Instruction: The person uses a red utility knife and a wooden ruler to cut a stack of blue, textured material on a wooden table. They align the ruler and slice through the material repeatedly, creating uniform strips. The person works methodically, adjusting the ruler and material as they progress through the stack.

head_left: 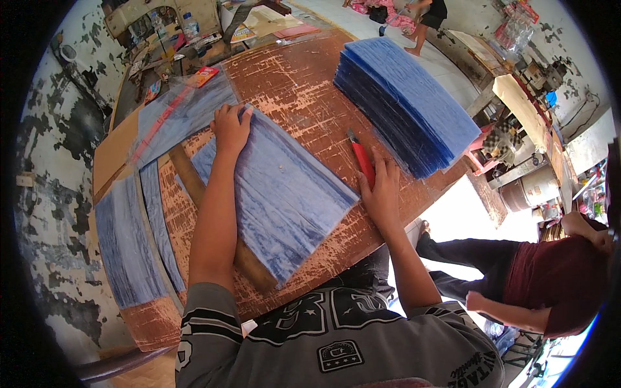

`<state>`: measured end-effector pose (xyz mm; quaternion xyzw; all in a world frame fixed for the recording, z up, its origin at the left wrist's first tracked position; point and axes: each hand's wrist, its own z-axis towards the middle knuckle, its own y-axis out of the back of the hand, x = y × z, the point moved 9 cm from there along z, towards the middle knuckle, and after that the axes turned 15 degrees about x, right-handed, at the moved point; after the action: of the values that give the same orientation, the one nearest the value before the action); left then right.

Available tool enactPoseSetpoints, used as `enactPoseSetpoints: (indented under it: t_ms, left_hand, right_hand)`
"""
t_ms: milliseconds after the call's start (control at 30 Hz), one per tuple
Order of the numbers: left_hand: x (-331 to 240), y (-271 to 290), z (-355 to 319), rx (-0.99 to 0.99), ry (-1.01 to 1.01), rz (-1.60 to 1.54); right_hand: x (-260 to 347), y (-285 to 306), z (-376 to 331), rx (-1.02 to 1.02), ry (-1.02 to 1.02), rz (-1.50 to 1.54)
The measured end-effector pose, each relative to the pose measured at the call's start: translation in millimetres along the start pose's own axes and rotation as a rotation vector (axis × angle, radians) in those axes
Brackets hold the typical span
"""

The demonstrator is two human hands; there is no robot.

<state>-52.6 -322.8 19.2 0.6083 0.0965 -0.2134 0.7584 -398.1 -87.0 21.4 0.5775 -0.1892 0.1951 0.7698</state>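
A blue streaked sheet (284,187) lies aslant on the worn brown table (291,84). My left hand (231,128) is at its far left corner, fingers bent over the edge and thumb on top. My right hand (383,184) is closed around a red box cutter (363,161), beside the sheet's right corner. The cutter's blade end points away from me. A brown wooden strip (255,266) runs partly beneath the sheet and my left forearm. To the right stands a thick stack of blue sheets (414,97).
At the left lie another blue streaked piece (126,242), a narrow blue strip (158,216) and clear plastic (184,107) with a red band. Bottles (190,27) and clutter fill the far-left bench. A person in a maroon shirt (550,278) is at the right.
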Motion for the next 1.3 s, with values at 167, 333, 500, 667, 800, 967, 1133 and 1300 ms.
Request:
enactPoseSetpoints:
  t_ms: [167,333,500,667,800,967,1133,1300]
  left_hand:
    - [0,-1,0,-0.003,-0.018,-0.020]
    - [-1,0,0,-0.007,-0.008,-0.005]
    - [-4,2,-2,-0.012,-0.017,-0.034]
    - [-1,0,-1,-0.030,-0.024,-0.025]
    - [-2,0,-1,-0.029,-0.028,-0.021]
    - [-3,0,-1,-0.030,-0.026,-0.027]
    - [-2,3,-2,-0.061,-0.053,-0.061]
    - [-2,1,-3,-0.042,-0.025,-0.006]
  right_hand:
    - [-2,0,0,0.022,-0.015,0.010]
    - [-3,-2,0,0.007,-0.016,-0.014]
    - [-2,0,-2,-0.004,-0.007,0.006]
    - [2,2,-1,0.028,-0.046,0.037]
    - [5,5,-2,0.014,-0.020,0.015]
    - [4,4,-2,0.005,-0.019,-0.005]
    - [9,8,-2,0.022,-0.032,0.036]
    - [4,4,-3,0.015,-0.029,0.041]
